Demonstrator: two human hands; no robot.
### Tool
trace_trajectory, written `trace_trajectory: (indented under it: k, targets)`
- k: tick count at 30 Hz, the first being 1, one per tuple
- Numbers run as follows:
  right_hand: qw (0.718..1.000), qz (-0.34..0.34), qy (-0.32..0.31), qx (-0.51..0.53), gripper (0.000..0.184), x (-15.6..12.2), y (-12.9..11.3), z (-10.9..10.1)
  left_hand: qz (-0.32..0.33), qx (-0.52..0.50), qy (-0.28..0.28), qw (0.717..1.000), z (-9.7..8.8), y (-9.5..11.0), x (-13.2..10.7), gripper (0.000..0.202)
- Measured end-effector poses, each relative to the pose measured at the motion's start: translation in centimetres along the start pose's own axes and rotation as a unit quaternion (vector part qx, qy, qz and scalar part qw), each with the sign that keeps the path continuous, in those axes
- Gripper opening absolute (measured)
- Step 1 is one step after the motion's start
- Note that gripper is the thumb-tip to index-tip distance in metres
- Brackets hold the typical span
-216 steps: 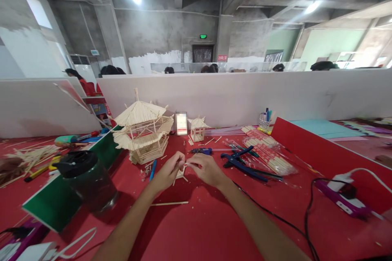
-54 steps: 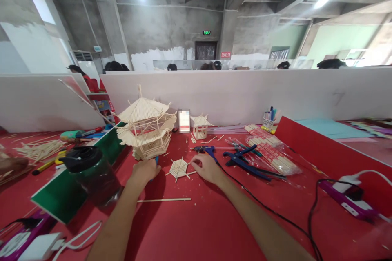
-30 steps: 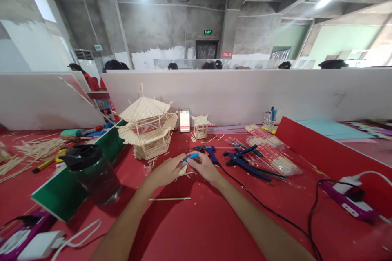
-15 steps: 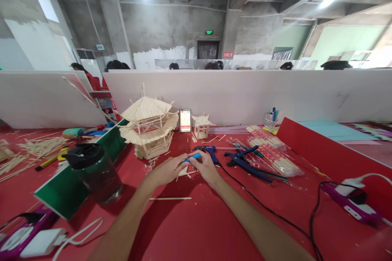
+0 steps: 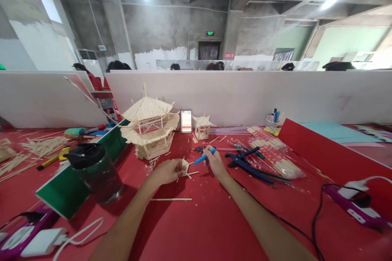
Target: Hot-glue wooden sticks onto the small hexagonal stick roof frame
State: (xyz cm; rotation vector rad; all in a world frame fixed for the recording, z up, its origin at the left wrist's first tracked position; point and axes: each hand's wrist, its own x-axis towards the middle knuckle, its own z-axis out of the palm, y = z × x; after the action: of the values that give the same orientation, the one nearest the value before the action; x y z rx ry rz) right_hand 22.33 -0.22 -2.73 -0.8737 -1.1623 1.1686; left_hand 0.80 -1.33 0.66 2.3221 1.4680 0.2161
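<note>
In my right hand (image 5: 214,164) is a slim blue pen (image 5: 203,158), gripped as for writing, its tip pointing left and down. My left hand (image 5: 168,171) is closed, with fingers bent together at the left edge of a small frame of wooden sticks (image 5: 185,167). Whatever those fingers hold is hidden. The frame lies on the red table (image 5: 196,228), with stick ends jutting out. A single wooden stick (image 5: 171,199) lies nearer to me. Just behind my right hand, a hot glue gun (image 5: 200,149) is partly covered.
A large stick pavilion (image 5: 148,126) and a small one (image 5: 202,127) stand behind. At right lie blue-handled cutters (image 5: 249,165) and bagged sticks (image 5: 275,155). A dark bottle (image 5: 96,175) stands left by a green divider (image 5: 65,191). A black cord (image 5: 269,212) runs right.
My hands have separated. The right one has moved right with the pen and turned its tip down-left; the left one has lowered to the small stick frame, which is now less covered.
</note>
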Motion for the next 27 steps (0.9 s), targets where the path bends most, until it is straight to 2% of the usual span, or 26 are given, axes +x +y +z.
trace_trajectory:
  k: [2,5,9,13,18,27]
  targets:
    - [0.999,0.018,-0.032,-0.026,0.035,0.0,0.2,-0.1,-0.003,-0.005,-0.013,1.0,0.3,0.0,0.2,0.018]
    - [0.993,0.029,-0.091,-0.064,0.042,-0.2,0.5,0.2,-0.006,0.004,-0.013,1.0,0.6,0.0,0.5,0.019]
    - [0.983,-0.023,-0.132,-0.125,0.028,-0.4,1.0,0.6,-0.019,0.015,-0.002,1.0,0.7,-0.1,0.7,0.017]
    - [0.971,-0.056,-0.137,-0.19,0.018,-0.6,1.8,0.7,-0.027,-0.002,-0.002,1.0,1.0,-0.4,1.0,0.019]
    - [0.965,-0.053,-0.139,-0.214,0.021,-0.8,2.5,0.7,-0.017,-0.04,0.0,0.999,1.3,-1.0,1.2,0.022]
    - [0.962,-0.063,-0.143,-0.224,0.022,-0.8,2.2,0.9,-0.012,-0.06,-0.005,0.998,1.5,-1.3,1.4,0.025]
